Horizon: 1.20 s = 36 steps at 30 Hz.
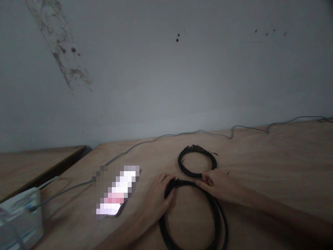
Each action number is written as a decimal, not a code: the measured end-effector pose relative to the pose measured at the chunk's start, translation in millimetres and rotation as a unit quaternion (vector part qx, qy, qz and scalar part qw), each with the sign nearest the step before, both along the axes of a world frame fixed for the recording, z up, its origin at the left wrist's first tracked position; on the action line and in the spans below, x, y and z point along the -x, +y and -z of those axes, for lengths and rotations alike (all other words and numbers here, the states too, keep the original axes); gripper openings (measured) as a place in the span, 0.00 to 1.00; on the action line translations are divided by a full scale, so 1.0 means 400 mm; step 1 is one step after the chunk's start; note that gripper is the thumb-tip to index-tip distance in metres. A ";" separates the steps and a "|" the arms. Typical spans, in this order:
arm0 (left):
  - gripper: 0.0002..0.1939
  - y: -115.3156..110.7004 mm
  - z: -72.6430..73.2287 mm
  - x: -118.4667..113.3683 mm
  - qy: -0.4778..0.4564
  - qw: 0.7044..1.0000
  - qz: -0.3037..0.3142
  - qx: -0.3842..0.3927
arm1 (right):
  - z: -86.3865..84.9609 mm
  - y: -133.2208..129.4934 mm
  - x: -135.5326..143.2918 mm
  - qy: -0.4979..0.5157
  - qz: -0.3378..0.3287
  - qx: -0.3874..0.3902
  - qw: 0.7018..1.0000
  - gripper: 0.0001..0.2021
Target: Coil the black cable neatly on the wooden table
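1. Large cable coil (221, 215): a black loop lying flat on the table (273, 156); its near arc is cut off by the lower frame edge.
2. Left hand (157, 198): palm down at the coil's upper left, fingers curled over the strand and apparently gripping it, though dim light blurs the contact.
3. Right hand (221, 185): resting on the coil's upper right, fingertips pressed onto the strand; whether the fingers close around it cannot be told. The forearm leaves the frame at lower right.
4. Small cable coil (197, 161): a second black loop just beyond the large one, its near arc partly hidden behind the right hand.
5. Phone (117, 192): left of the left hand, screen lit and pixelated, content unreadable.
6. Grey cable (166, 136): running along the table's far edge by the wall (166, 69).
7. White box (20, 215): lower left, cropped, identity unclear.
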<state>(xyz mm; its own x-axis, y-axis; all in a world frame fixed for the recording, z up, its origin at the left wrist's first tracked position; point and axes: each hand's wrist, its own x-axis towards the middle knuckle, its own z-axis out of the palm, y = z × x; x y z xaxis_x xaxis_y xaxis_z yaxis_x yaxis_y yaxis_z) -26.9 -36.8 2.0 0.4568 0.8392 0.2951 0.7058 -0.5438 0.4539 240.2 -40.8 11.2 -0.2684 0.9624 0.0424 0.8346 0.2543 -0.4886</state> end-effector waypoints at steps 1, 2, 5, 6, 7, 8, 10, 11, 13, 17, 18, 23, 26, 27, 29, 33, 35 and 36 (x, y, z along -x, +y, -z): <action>0.17 0.001 0.002 0.000 0.002 1.000 -0.001 0.000 | 0.001 0.005 0.001 -0.007 -0.006 -0.007 1.000 0.20; 0.17 0.002 0.004 0.001 0.002 1.000 -0.001 0.000 | 0.003 0.010 0.002 -0.014 -0.009 -0.009 1.000 0.17; 0.18 0.008 0.011 0.004 -0.006 1.000 0.005 -0.004 | 0.007 0.024 0.007 -0.011 -0.035 -0.009 0.999 0.10; 0.18 0.009 0.014 0.005 -0.011 1.000 0.007 -0.008 | 0.007 0.027 0.009 -0.010 -0.040 -0.009 0.999 0.09; 0.18 0.010 0.015 0.005 -0.014 1.000 0.009 -0.011 | 0.007 0.031 0.011 -0.009 -0.045 -0.009 0.999 0.08; 0.18 0.011 0.016 0.006 -0.016 1.000 0.011 -0.013 | 0.008 0.035 0.011 -0.007 -0.050 -0.010 0.999 0.07; 0.18 0.012 0.015 0.006 -0.014 1.000 0.011 -0.013 | 0.013 0.042 0.011 -0.002 -0.063 -0.009 0.998 0.06; 0.18 0.011 0.014 0.006 -0.013 1.000 0.011 -0.011 | 0.017 0.047 0.010 0.000 -0.069 -0.008 0.998 0.05; 0.17 0.010 0.011 0.004 -0.012 1.000 0.010 -0.007 | 0.026 0.055 0.005 0.007 -0.079 -0.008 0.997 0.05; 0.17 0.009 0.008 0.001 -0.012 1.000 0.010 -0.006 | 0.040 0.064 -0.008 0.024 -0.114 -0.011 0.993 0.04; 0.17 0.010 0.008 0.001 -0.013 1.000 0.009 -0.005 | 0.040 0.064 -0.012 0.027 -0.128 -0.013 0.991 0.05; 0.17 0.014 0.010 0.003 -0.015 1.000 0.017 -0.009 | 0.025 0.056 -0.028 0.015 -0.208 -0.062 0.976 0.07; 0.15 0.015 0.006 0.004 -0.011 1.000 0.024 -0.008 | 0.014 0.052 -0.036 -0.008 -0.264 -0.107 0.959 0.08; 0.15 0.014 0.005 0.004 -0.010 1.000 0.025 -0.007 | 0.014 0.054 -0.039 -0.024 -0.284 -0.123 0.951 0.07; 0.14 0.014 0.002 0.005 -0.010 1.000 0.025 -0.007 | 0.019 0.061 -0.045 -0.079 -0.326 -0.171 0.927 0.07; 0.15 0.016 0.001 0.007 -0.009 0.999 0.031 -0.005 | 0.036 0.083 -0.063 -0.232 -0.414 -0.319 0.820 0.13; 0.15 0.016 0.002 0.008 -0.007 1.000 0.030 -0.004 | 0.042 0.093 -0.071 -0.263 -0.438 -0.364 0.779 0.13; 0.15 0.016 0.003 0.009 -0.006 1.000 0.028 -0.005 | 0.044 0.096 -0.075 -0.265 -0.441 -0.376 0.771 0.12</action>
